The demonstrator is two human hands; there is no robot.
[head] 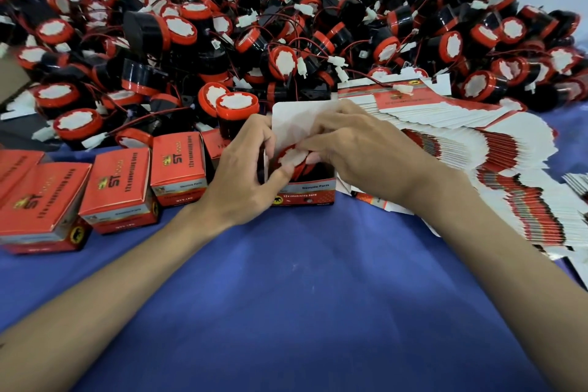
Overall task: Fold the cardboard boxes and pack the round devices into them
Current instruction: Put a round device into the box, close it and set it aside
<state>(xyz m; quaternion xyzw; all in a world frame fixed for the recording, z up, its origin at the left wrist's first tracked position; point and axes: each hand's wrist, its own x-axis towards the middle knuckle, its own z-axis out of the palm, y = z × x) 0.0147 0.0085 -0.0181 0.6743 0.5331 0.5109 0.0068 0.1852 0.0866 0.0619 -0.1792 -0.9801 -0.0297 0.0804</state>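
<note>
1 round device, red-rimmed with a white face, sits tilted in the mouth of an open box at the middle of the bench, which is covered with a blue cloth. The box's white lid flap stands up behind the device. The left hand grips the open box from its left side, its fingers curled at the box's edge and its thumb pressing on the device's white face. The right hand reaches in from the other side, its curled fingers pinching the device's upper rim.

To the left, a row of closed boxes, red and printed, stands on the cloth, touching or just beside one another. To the right lies a fanned stack of flat boxes, overlapping like cards. Behind everything, a big pile of loose devices with red and black wires and white plugs stretches across the back of the bench.
</note>
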